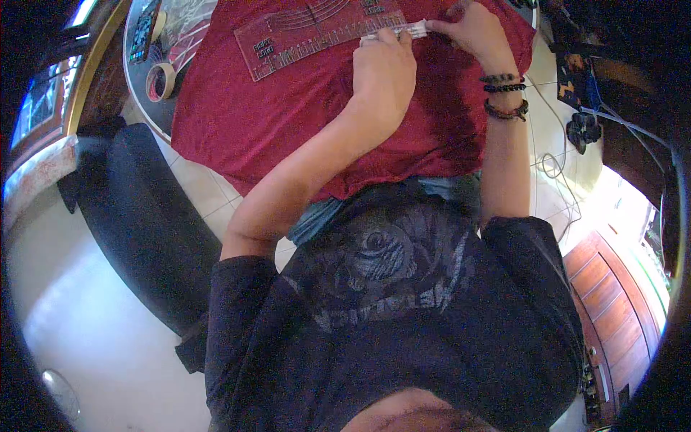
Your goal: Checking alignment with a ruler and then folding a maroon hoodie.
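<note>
A red T-shirt (pixel 259 129) lies spread over a table in front of me. On it rests a clear plastic T-shirt ruler guide (pixel 302 46) with black marks and curved lines, tilted up to the right. My left hand (pixel 386 70) is bent down over the guide's lower right edge, its fingertips on a narrow white strip (pixel 418 29). At the right end of this strip is the thumb of my right hand (pixel 475 32), which wears dark bracelets at the wrist. Whether that hand pinches the strip cannot be made out.
A roll of masking tape (pixel 161 82) stands near the table's left rim, below a phone (pixel 144 32) with a lit screen. A long dark cushioned seat (pixel 156 216) is at the left. To the right, a thin cable (pixel 553 167) runs over the tiled floor, near a dark object (pixel 584 131).
</note>
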### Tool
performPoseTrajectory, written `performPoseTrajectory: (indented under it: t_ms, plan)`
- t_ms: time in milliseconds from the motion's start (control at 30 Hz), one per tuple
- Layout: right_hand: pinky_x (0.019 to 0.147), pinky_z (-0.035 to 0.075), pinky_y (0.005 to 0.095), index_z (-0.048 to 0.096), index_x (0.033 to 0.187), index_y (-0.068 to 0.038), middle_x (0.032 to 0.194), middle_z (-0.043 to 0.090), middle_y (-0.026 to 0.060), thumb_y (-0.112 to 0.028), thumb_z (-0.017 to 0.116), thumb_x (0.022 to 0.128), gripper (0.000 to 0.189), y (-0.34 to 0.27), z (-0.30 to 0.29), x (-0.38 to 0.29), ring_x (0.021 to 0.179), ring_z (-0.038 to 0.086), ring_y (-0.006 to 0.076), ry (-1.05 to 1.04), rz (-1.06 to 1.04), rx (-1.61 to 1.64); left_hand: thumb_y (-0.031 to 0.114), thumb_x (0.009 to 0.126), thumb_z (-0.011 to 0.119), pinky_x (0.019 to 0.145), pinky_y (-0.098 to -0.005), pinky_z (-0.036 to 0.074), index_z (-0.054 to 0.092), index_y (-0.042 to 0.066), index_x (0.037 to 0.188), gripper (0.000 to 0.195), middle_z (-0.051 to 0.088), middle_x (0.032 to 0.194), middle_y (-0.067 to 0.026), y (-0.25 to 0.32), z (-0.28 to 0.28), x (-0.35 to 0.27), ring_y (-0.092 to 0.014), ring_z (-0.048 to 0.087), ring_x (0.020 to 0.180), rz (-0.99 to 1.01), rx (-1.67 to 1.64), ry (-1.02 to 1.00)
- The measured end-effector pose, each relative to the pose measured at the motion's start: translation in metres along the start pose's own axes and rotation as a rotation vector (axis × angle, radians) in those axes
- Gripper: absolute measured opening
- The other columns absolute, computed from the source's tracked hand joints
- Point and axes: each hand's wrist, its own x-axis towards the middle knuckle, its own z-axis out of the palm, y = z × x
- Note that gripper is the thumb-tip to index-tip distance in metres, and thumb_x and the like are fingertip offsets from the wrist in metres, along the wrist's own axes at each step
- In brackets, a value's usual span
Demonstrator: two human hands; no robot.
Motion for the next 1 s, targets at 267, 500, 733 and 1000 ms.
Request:
performPoseTrajectory:
  t_ms: [267,500,733,1000]
  plan:
    - [0.085,0.057,0.045,0.072,0.104,-0.002,0.105,0.074,0.0178,-0.023,0.081,0.085,0.03,0.008,0.006,-0.01,0.1,0.071,0.0386,0.346,-0.168,-0.015,0.017,0.097,0.058,0.063,-0.041,0.062,0.067,0.01,0.13,0.035,0.066,0.099,-0.0141,0.0,-0.008,0.005,-0.03,0.073,0.083,-0.003,0.042,-0.04]
    - [0.119,0.033,0.059,0.051,0.155,-0.03,0.159,0.048,0.0087,-0.043,0.061,0.103,0.055,0.036,0.048,-0.045,0.148,0.042,0.038,0.248,-0.609,-0.296,0.02,0.098,0.061,0.07,-0.0327,0.057,0.063,0.009,0.131,0.035,0.065,0.106,-0.0102,0.003,-0.016,0.008,-0.025,0.071,0.093,0.008,0.066,-0.157]
    - [0.123,0.022,0.0671,0.046,0.158,-0.036,0.168,0.036,0.0068,-0.046,0.052,0.107,0.053,0.041,0.056,-0.051,0.155,0.031,0.0408,0.229,-0.545,-0.272,0.019,0.096,0.06,0.062,-0.0377,0.062,0.066,0.01,0.128,0.034,0.065,0.098,-0.013,0.003,-0.008,0.007,-0.027,0.073,0.083,0.016,0.048,-0.036]
    - [0.122,0.022,0.0686,0.045,0.159,-0.036,0.169,0.035,0.0073,-0.05,0.05,0.107,0.054,0.043,0.058,-0.048,0.154,0.031,0.0419,0.261,-0.524,-0.281,0.018,0.097,0.058,0.063,-0.0394,0.062,0.065,0.01,0.132,0.037,0.065,0.098,-0.0137,0.007,-0.011,0.006,-0.028,0.073,0.084,-0.002,0.051,-0.061]
